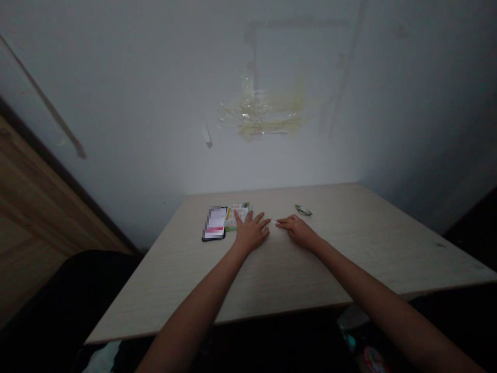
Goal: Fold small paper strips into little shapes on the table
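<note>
My left hand (pixel 250 232) lies on the table with its fingers spread. Some of its fingertips reach over a printed booklet (pixel 230 224) with green edges, and another finger points at a small whitish, see-through piece (pixel 274 221). From the other side, my right hand (pixel 297 230) rests on the table with its fingers stretched towards the same piece, their tips at its edge. What the piece is, I cannot make out. Left of the booklet is a phone (pixel 217 224) with a lit screen. Beyond my right hand sits a small crumpled green and white packet (pixel 303 210).
The pale wooden table (pixel 186 280) meets a grey wall (pixel 163 103) at its back edge. Old yellowed tape (pixel 267 116) clings to the wall. A wooden panel (pixel 34 202) stands at the left. Below the front edge, items show dimly at the lower right.
</note>
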A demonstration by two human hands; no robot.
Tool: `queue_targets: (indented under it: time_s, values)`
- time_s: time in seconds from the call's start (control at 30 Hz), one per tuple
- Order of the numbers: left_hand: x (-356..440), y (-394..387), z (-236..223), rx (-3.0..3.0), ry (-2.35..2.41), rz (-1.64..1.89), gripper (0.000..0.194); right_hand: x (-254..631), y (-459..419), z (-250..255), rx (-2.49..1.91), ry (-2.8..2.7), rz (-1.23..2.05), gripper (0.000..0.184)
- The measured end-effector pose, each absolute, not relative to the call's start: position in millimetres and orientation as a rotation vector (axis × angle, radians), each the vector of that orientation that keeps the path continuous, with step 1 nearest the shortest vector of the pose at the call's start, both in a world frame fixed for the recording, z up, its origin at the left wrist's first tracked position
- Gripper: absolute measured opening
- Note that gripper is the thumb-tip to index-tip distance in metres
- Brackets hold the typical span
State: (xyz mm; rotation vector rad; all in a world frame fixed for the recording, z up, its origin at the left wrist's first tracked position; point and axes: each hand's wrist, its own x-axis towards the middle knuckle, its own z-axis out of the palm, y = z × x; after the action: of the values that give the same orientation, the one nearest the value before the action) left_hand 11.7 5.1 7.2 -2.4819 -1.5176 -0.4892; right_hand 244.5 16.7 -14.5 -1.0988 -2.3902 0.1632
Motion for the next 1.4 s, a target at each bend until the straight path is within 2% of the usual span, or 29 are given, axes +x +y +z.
queue_targets:
  time_s: [0.77, 1.0, 1.4]
  values:
    - [18.2, 23.4, 4.5, -2.385, -1.529, -0.512, 0.038, 243.5, 18.0, -13.1, -1.123, -2.399, 0.160, 0.054]
    - [21.2, 18.8, 3.0, -2.372, -1.607, -0.539, 0.036, 242.7, 13.1, -10.2, -1.114, -2.372, 0.165, 0.059]
    - [19.9, 2.8, 2.4, -2.659, -1.396, -0.586, 0.033, 247.2, 15.9, -16.8, -1.084, -2.328, 0.226, 0.061]
